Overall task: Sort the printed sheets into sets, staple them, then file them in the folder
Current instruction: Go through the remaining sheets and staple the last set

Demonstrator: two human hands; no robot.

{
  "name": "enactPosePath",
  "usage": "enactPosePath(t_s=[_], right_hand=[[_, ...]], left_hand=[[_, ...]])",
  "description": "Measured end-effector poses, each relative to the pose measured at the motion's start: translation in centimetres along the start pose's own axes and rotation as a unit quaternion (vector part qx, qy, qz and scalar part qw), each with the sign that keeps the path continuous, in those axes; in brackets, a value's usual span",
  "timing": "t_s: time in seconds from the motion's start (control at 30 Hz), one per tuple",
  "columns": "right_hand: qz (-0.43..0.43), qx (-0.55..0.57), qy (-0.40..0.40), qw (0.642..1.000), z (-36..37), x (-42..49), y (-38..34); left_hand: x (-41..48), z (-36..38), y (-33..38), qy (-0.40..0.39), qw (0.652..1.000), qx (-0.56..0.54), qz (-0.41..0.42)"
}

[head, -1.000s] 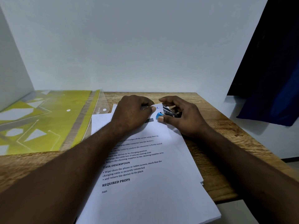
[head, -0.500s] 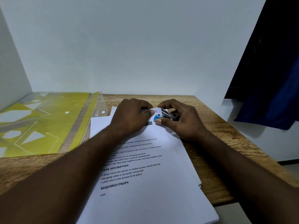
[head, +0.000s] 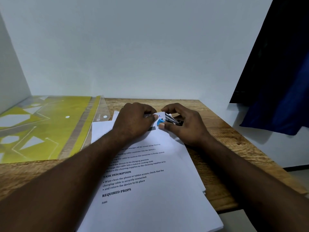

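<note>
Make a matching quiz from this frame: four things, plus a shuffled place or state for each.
1 stapler
2 folder
3 sheets
4 left hand

A lies flat, left of the sheets
B holds the sheets' far corner
C gripped in the right hand
D overhang the table's near edge

Pairs: 1-C, 2-A, 3-D, 4-B

The wooden table carried a yellow translucent folder on its left. Just beside it, perhaps overlapping the folder's flap, lay a stack of printed sheets which overhung the near edge.
</note>
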State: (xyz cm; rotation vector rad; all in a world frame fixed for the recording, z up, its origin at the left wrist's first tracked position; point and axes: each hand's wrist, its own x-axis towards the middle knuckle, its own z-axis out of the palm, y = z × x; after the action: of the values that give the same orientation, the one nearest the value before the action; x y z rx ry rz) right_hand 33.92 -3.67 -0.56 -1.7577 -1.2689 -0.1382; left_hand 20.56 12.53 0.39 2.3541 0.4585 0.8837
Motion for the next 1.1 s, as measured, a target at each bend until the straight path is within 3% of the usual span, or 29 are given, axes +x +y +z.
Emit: enactPosePath(t_s=[0.37,1.1], right_hand=[[0.011,0.080,-0.004,0.997,0.1,0.3,0.0],[-0.011,0.097,0.041,0.994,0.5,0.5,0.1]], left_hand=[[0.0,0.1,0.4,0.002,1.000,-0.002,0.022],[-0.3,-0.2,1.2,0.021,0.996,0.049,0.069]])
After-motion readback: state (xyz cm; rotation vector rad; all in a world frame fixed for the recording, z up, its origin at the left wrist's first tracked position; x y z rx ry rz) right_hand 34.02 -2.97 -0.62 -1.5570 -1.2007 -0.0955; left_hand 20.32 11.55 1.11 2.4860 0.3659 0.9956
